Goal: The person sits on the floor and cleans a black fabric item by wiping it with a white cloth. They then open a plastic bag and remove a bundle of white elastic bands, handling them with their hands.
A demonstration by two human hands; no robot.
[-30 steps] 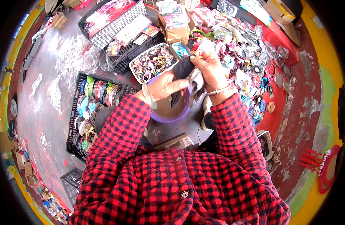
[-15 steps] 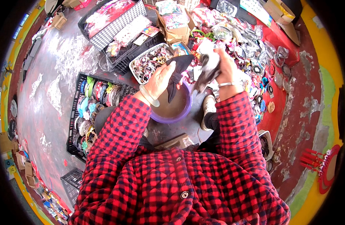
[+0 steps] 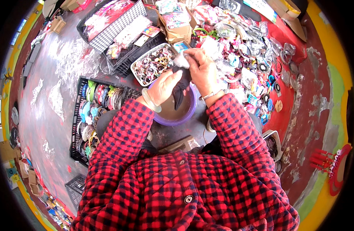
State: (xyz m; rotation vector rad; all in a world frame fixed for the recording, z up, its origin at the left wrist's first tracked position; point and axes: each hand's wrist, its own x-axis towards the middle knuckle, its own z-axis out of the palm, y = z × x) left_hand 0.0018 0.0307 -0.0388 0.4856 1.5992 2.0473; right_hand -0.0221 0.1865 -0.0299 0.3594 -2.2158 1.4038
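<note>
My left hand [image 3: 163, 87] is closed on a black fabric piece with a knotted middle and a pointed tail, perhaps a bow-type hair accessory [image 3: 179, 92]. The tail hangs over a purple basin [image 3: 174, 122] of cloudy water on the floor. With bent fingers, my right hand [image 3: 203, 72] grips a crumpled whitish cloth [image 3: 181, 61] and presses it against the top of the black fabric. The two hands are close together above the basin's far side. My fingers hide part of both cloths.
A black crate [image 3: 73, 133] of headbands stands at the left. Beyond the basin are a white basket [image 3: 135, 76] of hair ties, a houndstooth-patterned crate [image 3: 117, 27] and a cardboard box [image 3: 179, 35]. Packaged hair accessories [image 3: 238, 46] spread across red sheeting at the right.
My right hand has come left with the dark-and-white cloth, from apart at the right to touching the black fabric. My left hand keeps its hold, nearly in place.
</note>
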